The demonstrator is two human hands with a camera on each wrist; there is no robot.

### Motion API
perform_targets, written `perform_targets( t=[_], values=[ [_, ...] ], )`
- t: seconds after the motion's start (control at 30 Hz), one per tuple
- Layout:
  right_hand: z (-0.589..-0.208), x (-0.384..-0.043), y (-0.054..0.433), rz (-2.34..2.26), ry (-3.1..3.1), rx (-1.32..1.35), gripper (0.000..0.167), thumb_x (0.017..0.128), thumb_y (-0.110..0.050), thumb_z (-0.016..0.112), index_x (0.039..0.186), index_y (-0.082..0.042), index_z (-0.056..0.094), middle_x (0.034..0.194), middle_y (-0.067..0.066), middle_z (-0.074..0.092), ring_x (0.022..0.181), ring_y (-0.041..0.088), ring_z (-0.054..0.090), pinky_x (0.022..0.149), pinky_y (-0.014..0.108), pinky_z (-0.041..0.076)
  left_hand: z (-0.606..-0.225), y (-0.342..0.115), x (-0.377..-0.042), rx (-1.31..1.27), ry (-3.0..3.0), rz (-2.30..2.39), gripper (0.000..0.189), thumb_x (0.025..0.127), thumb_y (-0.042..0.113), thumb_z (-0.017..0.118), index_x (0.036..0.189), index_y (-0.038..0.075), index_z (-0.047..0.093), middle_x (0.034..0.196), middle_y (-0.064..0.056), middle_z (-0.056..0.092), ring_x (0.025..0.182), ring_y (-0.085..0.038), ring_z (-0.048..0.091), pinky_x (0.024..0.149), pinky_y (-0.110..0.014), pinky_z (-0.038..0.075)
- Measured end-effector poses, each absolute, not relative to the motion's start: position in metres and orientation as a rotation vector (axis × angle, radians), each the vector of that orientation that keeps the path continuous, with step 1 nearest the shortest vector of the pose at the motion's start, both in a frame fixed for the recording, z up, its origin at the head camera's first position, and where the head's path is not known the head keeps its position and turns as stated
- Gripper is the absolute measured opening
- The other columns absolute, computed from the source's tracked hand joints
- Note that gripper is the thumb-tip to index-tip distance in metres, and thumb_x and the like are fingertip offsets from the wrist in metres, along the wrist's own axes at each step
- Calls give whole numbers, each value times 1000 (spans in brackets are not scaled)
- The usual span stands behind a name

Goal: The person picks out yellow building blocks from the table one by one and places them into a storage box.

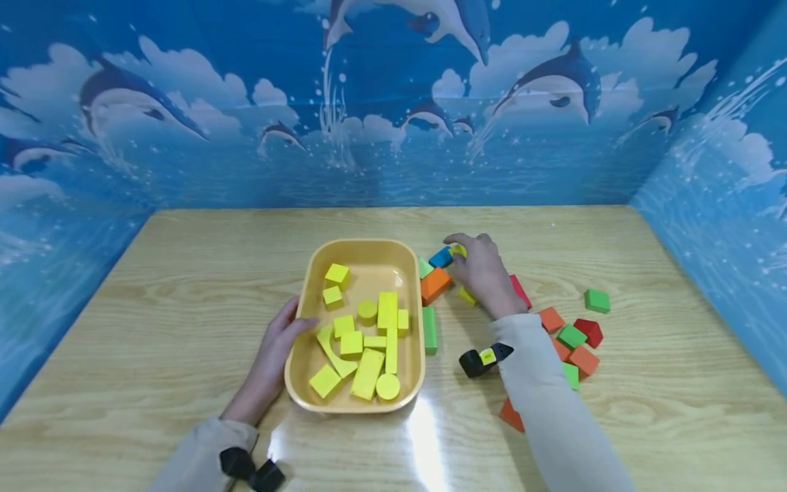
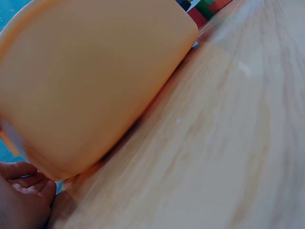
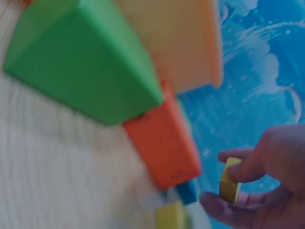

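Note:
A yellow-orange plastic tray (image 1: 413, 273) stands on the table with several yellow blocks (image 1: 367, 372) inside. My left hand (image 1: 278, 345) holds the tray's left side, the thumb over the rim and the fingers against the outer wall. Past the tray's right side, my right hand (image 1: 482, 270) pinches a small yellow block (image 3: 230, 183) between thumb and fingers, above the table. Near that hand lie a blue block (image 1: 440, 257), an orange block (image 1: 435, 285) and another yellow block (image 1: 466, 296), partly hidden by the hand.
A green block (image 1: 430, 331) lies along the tray's right side. Further right, under and beside the right sleeve, is a loose spread of orange, red and green blocks (image 1: 572, 335). Dolphin-printed blue backdrops (image 1: 393, 157) border the wooden table (image 1: 184, 307) at the back and sides.

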State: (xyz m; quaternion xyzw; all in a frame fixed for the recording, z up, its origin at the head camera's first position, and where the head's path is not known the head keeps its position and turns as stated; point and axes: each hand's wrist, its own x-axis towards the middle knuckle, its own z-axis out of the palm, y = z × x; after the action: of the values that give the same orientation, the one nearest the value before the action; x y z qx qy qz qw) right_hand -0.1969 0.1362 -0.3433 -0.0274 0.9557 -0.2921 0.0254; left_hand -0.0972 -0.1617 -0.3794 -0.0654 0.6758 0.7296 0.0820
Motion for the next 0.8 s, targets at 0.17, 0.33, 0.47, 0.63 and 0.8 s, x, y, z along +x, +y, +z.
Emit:
perform_targets(
  t=[0.17, 0.33, 0.47, 0.63, 0.8],
  values=[
    [-322, -187, 121, -1075, 2894, -218, 18, 96, -11, 55, 111, -12, 65, 116, 15, 50, 94, 30, 43, 73, 39, 42, -379, -164, -98, -184, 2029, 2151, 52, 95, 10, 45, 145, 3, 35, 140, -21, 45, 109, -13, 57, 91, -23, 50],
    [-303, -172, 93, -1051, 2851, -467, 16, 95, -6, 56, 110, -10, 63, 108, 11, 61, 64, 22, 46, 61, 33, 44, -378, -165, -98, -183, 2043, 2136, 52, 94, 10, 45, 145, 4, 36, 140, -20, 46, 112, -17, 56, 91, -23, 50],
    [-302, -159, 66, -963, 2846, -760, 27, 96, -2, 54, 121, -8, 61, 97, 11, 65, 46, 13, 40, 48, 25, 41, -378, -165, -98, -185, 2040, 2142, 52, 94, 10, 45, 145, 3, 36, 140, -21, 45, 113, -19, 55, 91, -23, 49],
    [-311, -143, 32, -818, 2785, -1046, 28, 96, -7, 58, 124, -8, 55, 94, 7, 67, 62, 13, 56, 59, 25, 50, -379, -165, -97, -183, 2045, 2160, 51, 93, 8, 45, 143, 2, 38, 136, -22, 47, 107, -14, 57, 90, -23, 50],
    [-321, -136, 11, -577, 2821, -1078, 25, 93, -10, 62, 118, -8, 61, 104, 4, 69, 91, 16, 65, 77, 25, 54, -379, -164, -97, -172, 2044, 2163, 49, 93, 8, 45, 142, 2, 40, 134, -22, 48, 104, -11, 58, 90, -24, 50]
  ],
)
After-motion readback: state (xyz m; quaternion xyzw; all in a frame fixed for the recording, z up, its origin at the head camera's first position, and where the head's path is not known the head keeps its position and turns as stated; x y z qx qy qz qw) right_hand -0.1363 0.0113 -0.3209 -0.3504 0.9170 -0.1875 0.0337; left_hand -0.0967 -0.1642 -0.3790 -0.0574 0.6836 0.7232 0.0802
